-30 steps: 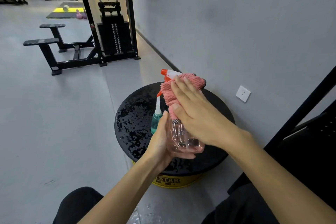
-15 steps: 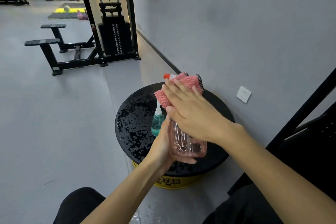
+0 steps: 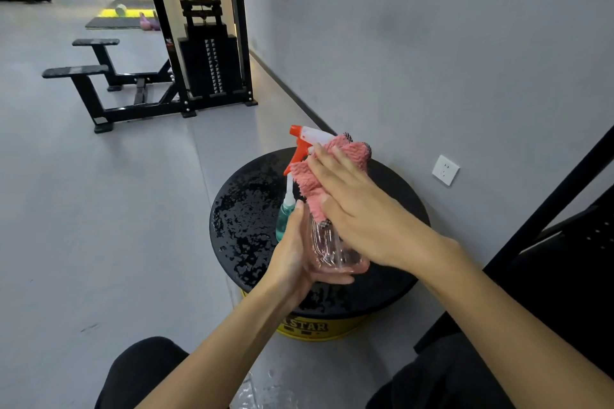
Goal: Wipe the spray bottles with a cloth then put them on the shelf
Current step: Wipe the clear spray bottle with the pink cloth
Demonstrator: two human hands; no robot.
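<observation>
A clear pink spray bottle (image 3: 327,251) with an orange and white trigger head is held above a round black drum top (image 3: 252,199). My left hand (image 3: 294,256) grips the bottle's base from below and the left. My right hand (image 3: 358,209) lies flat, fingers straight, pressing a pink cloth (image 3: 327,164) against the bottle's neck and upper body. Behind my left hand stands a small teal bottle (image 3: 285,214) with a white nozzle, partly hidden.
The drum top is wet and sits on a yellow base (image 3: 315,329). A grey wall with a socket (image 3: 445,169) runs on the right. A black frame and shelf (image 3: 564,242) stand at far right. A weight machine (image 3: 206,53) and bench stand behind.
My right hand and the cloth slid up and then back down the bottle's neck, uncovering the orange trigger head again. My left hand kept its hold on the base.
</observation>
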